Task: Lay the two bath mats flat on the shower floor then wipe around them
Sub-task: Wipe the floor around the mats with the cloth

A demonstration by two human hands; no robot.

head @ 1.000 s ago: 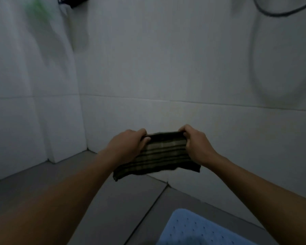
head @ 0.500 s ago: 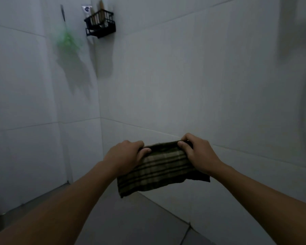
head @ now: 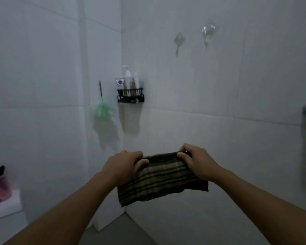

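Head view: my left hand [head: 121, 166] and right hand [head: 195, 160] pinch the striped cloth [head: 162, 179] by its top corners; it hangs soft, light, limp.

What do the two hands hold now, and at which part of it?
Both hold one striped cloth by its top edge: the left hand pinches the left corner, the right hand the right corner.

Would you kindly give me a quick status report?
Left hand and right hand grip the striped cloth by its top edge. No mats in view. Nothing obstructing.
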